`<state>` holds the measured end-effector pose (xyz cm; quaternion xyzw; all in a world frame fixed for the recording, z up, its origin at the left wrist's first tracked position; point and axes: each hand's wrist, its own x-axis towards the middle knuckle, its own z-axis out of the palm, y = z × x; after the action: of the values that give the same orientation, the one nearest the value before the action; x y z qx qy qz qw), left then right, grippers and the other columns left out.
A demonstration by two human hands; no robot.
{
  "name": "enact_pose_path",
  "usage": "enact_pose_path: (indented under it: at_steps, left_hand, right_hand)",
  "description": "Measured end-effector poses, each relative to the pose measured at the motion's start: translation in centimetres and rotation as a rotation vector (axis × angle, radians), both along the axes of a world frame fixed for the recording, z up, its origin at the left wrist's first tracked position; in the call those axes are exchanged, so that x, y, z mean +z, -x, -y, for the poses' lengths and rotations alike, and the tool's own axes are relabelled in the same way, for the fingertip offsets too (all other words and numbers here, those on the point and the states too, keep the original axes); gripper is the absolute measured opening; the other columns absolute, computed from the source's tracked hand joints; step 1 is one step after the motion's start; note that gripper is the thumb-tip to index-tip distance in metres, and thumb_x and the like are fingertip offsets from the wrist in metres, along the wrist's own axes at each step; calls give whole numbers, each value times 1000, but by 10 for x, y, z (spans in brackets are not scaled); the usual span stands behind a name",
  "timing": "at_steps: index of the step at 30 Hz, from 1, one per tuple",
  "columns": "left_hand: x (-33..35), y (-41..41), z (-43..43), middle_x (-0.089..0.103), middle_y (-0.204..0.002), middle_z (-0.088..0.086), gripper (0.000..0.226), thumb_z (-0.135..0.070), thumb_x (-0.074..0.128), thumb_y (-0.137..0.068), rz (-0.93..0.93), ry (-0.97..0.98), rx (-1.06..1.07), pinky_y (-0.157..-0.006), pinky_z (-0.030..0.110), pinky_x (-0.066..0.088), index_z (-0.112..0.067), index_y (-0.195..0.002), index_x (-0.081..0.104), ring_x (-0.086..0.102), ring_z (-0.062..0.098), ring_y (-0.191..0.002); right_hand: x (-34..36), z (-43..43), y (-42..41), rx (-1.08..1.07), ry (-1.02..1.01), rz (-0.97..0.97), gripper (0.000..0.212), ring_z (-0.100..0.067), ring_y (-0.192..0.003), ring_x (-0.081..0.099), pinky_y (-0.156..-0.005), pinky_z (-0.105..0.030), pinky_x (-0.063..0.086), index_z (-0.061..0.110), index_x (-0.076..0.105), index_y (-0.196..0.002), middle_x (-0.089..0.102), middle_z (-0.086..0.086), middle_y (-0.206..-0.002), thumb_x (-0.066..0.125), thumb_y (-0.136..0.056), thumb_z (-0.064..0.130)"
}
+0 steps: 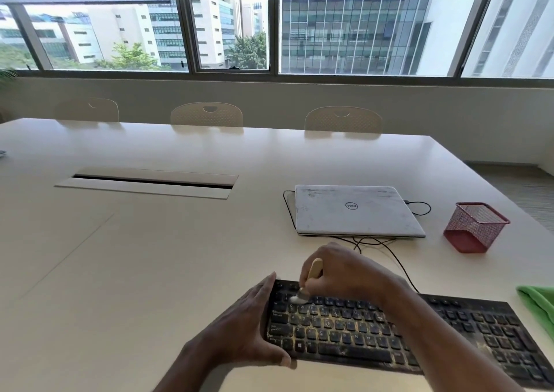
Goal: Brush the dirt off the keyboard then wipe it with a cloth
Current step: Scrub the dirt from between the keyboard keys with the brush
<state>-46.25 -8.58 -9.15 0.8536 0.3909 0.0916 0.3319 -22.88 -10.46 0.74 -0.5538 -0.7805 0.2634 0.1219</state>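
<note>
Your right hand (338, 271) is closed round the one brush (314, 268), with the fingers curled about its pale wooden handle. The handle's end sticks up, tilted, out of the top of your fist. Below your fingers the white bristles (297, 299) touch the keys in the far left corner of the keyboard (389, 334).

Your left hand (248, 328) lies flat and open just left of the brush. Its fingers are straight and held together along the left end of the keyboard. The thumb is stretched out along the near edge at the corner, so the hand brackets that corner without gripping it.

The single black keyboard runs from your left hand, under your right wrist and forearm, and away to the right. Pale yellowish dirt shows between many of its keys.

One green cloth (538, 304) lies well to the right of your right hand, past the far end of the keyboard and cut off by the edge of the view. It is apart from both hands.

Beyond your right hand sits one closed grey laptop (356, 210), with black cables (389, 256) trailing between it and the keyboard; how many there are is hard to tell. To the right of the laptop stands one red mesh holder (476, 226).

Farther off, beyond your left hand, one long cable hatch (147, 181) is set into the pale table (150, 256). Three chairs (207, 115) are tucked in at the table's far side, under the windows.
</note>
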Motion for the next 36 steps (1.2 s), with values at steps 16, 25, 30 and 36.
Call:
enact_pose_path:
  at_steps: [16,25,30,36]
  left_hand:
    - [5,-19,-1,-13,-168,-12,149,-82,77,-61,-153,-122,-68,-122,26,-6,-24,-160,-17,-22,2,-148]
    - [13,-32,2,-8,-170,-5,146,-82,75,-65,-219,-156,-137,-119,28,-20,-20,-161,-16,-21,1,-147]
    - [17,-43,3,-4,-171,-2,147,-83,74,-64,-233,-166,-159,-118,28,-21,-18,-161,-15,-17,0,-146]
    - [18,-47,3,-2,-171,-2,142,-81,73,-68,-219,-183,-160,-115,20,-20,-17,-162,-12,-15,-4,-142]
  right_hand:
    - [7,12,-18,-52,-11,-46,10,0,-62,62,-57,-12,45,24,80,-86,75,12,-78,70,-85,22]
    - [8,21,-34,-90,4,-10,12,-1,-58,60,-55,-22,48,26,77,-77,74,12,-75,66,-81,22]
    - [9,23,-32,-48,-41,55,17,2,-69,67,-59,-9,48,28,81,-92,76,19,-83,68,-83,23]
    - [5,25,-41,-110,-50,-1,12,-5,-68,68,-66,-30,57,26,78,-83,75,16,-77,67,-80,26]
